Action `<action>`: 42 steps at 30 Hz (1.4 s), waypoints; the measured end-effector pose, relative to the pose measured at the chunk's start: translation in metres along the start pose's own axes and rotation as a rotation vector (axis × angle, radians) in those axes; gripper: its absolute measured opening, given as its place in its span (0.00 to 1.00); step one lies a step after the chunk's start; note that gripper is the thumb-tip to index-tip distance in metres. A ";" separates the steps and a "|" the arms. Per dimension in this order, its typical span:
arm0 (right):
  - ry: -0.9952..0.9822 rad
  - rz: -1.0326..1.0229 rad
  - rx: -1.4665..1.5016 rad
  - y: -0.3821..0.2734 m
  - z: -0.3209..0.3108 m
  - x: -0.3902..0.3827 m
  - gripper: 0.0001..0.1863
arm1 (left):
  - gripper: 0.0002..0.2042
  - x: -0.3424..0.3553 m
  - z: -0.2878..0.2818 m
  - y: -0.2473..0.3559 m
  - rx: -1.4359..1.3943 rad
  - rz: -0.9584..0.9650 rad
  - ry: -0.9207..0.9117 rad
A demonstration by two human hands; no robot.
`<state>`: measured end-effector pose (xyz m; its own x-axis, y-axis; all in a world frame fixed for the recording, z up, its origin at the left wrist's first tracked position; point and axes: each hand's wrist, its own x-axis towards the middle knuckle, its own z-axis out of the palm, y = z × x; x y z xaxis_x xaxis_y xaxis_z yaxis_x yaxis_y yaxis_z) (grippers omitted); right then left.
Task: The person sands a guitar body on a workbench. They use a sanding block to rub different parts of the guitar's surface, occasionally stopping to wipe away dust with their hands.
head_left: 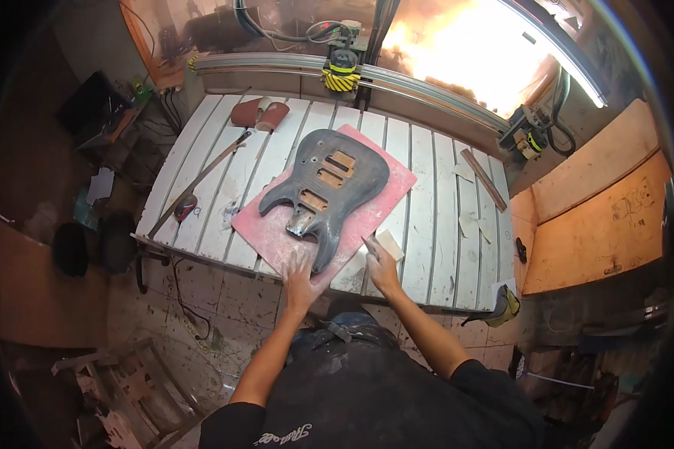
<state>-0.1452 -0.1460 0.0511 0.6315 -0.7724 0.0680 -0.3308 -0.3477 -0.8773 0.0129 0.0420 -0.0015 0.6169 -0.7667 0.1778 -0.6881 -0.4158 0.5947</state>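
Observation:
A dark grey electric guitar body [359, 183] lies on a pink mat [394, 196], its neck end toward me. Bare wood shows inside its cut-out pockets, and pale dust covers the mat. My left hand [298, 275], dusty, rests with spread fingers at the mat's near edge, beside the body's near horn. To the right of the mat, my right hand [383, 269] is closed, and a thin dark tip sticks out from its fingers; what it is I cannot make out. A pale flat rectangular piece [389, 245] lies right beside that hand.
Under the mat is a white slatted table [429, 251]. Two reddish-brown rolls [272, 116], a long thin strip [210, 169] and a small dark-and-red object [186, 207] lie left. A wooden bar [484, 179] lies right. Behind runs a metal rail [277, 63] carrying a machine head [342, 69].

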 end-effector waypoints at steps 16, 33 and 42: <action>-0.056 0.694 0.738 0.008 -0.075 -0.042 0.14 | 0.68 -0.011 0.018 0.130 0.092 -0.078 -0.697; 0.126 0.300 -0.297 0.076 -0.080 0.019 0.38 | 0.13 -0.040 0.015 0.142 -0.836 -0.508 -0.101; -0.079 0.268 0.042 0.095 -0.104 0.019 0.37 | 0.16 -0.042 0.002 0.156 -1.211 -0.699 -0.090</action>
<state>-0.2370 -0.2489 0.0184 0.5785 -0.7895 -0.2050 -0.4650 -0.1127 -0.8781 -0.1204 0.0083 0.0822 0.6327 -0.6267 -0.4549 0.5282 -0.0803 0.8453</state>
